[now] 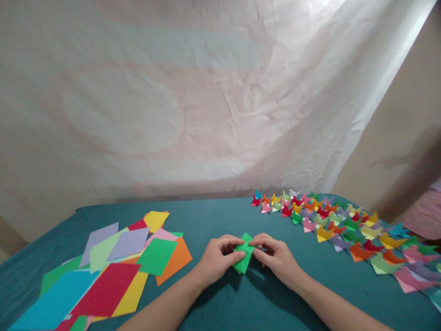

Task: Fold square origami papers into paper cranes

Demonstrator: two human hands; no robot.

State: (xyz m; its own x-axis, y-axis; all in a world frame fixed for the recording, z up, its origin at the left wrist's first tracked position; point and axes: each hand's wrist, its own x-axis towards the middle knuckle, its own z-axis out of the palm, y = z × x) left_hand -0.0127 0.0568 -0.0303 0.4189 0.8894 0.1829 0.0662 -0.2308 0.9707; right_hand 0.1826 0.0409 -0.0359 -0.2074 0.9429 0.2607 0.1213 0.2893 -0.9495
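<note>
A small green paper piece (244,257), partly folded, is held just above the teal tabletop (220,216) near its front middle. My left hand (218,259) pinches its left side with curled fingers. My right hand (275,255) pinches its right side, thumb and fingers pressed on the fold. Both hands meet over the paper and hide its centre.
A loose spread of flat coloured paper squares (113,266) lies at the left. Rows of several small folded paper figures (330,220) run along the right side toward the front edge. A creased white sheet (193,101) hangs behind the table.
</note>
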